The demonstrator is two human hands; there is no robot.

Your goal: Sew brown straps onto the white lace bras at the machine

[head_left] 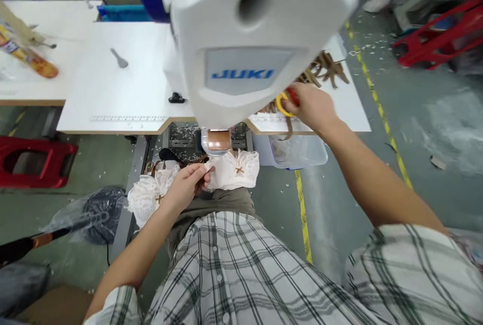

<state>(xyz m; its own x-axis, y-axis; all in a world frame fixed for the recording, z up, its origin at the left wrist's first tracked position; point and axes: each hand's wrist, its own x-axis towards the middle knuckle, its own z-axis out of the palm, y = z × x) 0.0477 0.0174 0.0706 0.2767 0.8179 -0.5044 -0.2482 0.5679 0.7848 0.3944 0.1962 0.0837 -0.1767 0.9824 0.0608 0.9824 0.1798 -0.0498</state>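
Observation:
My left hand (188, 184) is closed, pinching the edge of a white lace bra (245, 170) with a small brown bow, just below the head of the white sewing machine (264, 28). Another white lace piece with a brown bow (145, 196) hangs beside my left wrist. Over the table's right side, my right hand (311, 106) grips scissors with red and yellow handles (282, 103); their blades are hidden from me. Brown straps (328, 68) lie just beyond that hand, and one brown strip (289, 129) dangles over the table edge.
On the white table (143, 83) are a grey spoon-shaped tool (119, 58) and a printed ruler strip (128, 118). A bottle with orange contents (41, 66) lies at left. Below the right edge sits a clear plastic bin (302, 151). Red stools (37, 161) stand on the floor.

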